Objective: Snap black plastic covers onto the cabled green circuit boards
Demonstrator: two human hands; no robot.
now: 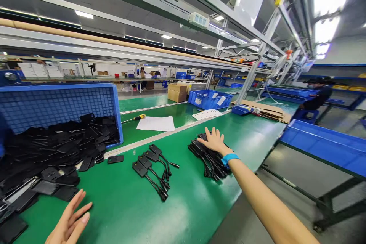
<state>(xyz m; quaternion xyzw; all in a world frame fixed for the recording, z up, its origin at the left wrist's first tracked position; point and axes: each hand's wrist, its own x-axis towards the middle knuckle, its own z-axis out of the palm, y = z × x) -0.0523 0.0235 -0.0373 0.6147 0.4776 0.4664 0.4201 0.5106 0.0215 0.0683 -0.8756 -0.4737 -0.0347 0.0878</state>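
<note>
My right hand (213, 140), with a blue band at the wrist, lies with fingers spread on a pile of black cabled modules (210, 162). Whether it grips any of them I cannot tell; the fingers look outstretched. To the left of that pile, several more black modules with short cables (145, 162) lie loosely in a row on the green bench. Low at the left, my left hand (70, 221) hovers with its fingers apart and nothing in them. Close to it lie flat black plastic covers (65, 192), and one single cover (115, 159) rests farther up.
A tipped blue crate (118, 116) spills black covers onto the green bench (183, 194). Farther back are a yellow-handled screwdriver (139, 117), a white sheet (156, 123), a blue bin (210, 101) and flat cardboard (265, 111). A person (318, 93) sits at the far right.
</note>
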